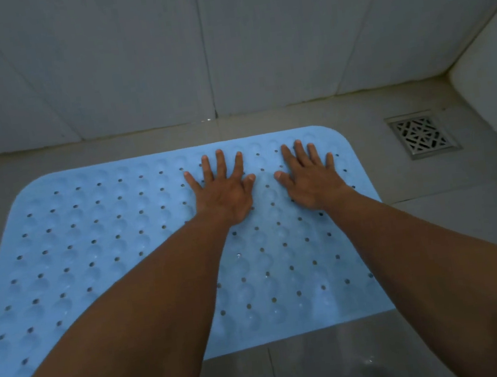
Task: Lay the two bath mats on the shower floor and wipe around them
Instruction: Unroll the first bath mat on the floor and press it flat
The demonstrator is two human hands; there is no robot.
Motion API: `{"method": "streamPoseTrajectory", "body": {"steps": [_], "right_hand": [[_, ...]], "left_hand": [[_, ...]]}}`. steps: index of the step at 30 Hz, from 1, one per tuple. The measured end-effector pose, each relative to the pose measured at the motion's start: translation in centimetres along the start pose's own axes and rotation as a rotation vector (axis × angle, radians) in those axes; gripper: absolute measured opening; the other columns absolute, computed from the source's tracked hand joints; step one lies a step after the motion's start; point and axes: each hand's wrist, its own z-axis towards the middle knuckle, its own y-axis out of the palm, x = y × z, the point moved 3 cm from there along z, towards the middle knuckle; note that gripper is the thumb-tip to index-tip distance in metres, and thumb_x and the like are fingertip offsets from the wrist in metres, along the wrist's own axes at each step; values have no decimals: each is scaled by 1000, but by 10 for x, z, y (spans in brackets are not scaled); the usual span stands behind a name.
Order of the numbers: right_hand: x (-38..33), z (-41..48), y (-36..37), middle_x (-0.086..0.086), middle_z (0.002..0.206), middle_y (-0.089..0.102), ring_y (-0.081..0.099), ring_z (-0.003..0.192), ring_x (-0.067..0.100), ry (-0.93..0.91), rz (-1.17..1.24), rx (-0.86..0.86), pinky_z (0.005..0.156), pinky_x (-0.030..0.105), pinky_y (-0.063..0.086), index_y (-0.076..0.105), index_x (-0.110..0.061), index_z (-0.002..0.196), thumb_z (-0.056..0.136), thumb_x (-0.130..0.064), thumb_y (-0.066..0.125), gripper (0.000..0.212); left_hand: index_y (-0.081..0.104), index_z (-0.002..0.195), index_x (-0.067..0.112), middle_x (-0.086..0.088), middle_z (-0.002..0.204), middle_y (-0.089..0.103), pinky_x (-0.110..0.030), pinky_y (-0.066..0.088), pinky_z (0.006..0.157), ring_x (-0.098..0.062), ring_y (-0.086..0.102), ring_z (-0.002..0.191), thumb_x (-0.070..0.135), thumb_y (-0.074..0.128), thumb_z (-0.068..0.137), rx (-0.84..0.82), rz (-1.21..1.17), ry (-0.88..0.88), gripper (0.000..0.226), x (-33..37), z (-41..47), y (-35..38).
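Both the left hand (pixel 224 191) and right hand (pixel 311 180) press flat, fingers (pixel 221 163) spread and released, on the blue mat (pixel 105 238) lying on the shower floor (pixel 434 214) near the drain (pixel 422 134).

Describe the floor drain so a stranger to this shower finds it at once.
Start at the blue bath mat on the shower floor. Just right of its far corner sits the drain. It alone is a square patterned metal grille.
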Motion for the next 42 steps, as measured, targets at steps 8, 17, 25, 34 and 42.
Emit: {"method": "streamPoseTrajectory", "body": {"steps": [8,17,25,34,42], "right_hand": [[1,-2,12,1,167,-8,-10,152,28,-24,-45,131,119,60,-5,-6,-43,156,102,-54,10,57],[1,-4,12,3,166,-9,-12,152,27,-23,-5,144,118,60,-7,-5,-43,156,101,-55,9,58],[0,-6,15,5,166,-12,-12,152,29,-26,-37,157,118,60,-6,-10,-41,156,101,-55,8,59],[-38,-22,9,9,165,-14,-15,152,28,57,-4,125,116,65,-10,-11,-29,157,102,-54,11,64],[-157,-72,31,8,166,-12,-13,152,29,-103,27,100,115,66,-10,-4,-30,158,102,-56,17,66]], "left_hand": [[-5,155,44,1,166,-14,-66,-10,115,-28,-15,152,64,6,98,70,27,-46,62,1,-2,11],[-10,155,44,0,165,-18,-66,-9,115,-28,-17,151,62,3,98,51,41,-48,61,3,-3,9],[-8,155,42,0,166,-16,-66,-13,114,-29,-17,151,61,4,99,22,29,-41,61,2,-2,10],[-5,159,29,-3,167,-8,-59,-10,119,-25,-11,153,51,12,104,3,-146,-8,61,-37,-31,-18],[0,159,27,-6,167,-8,-62,-7,118,-27,-13,152,52,17,103,59,-50,-161,63,-155,-119,-12]]}}
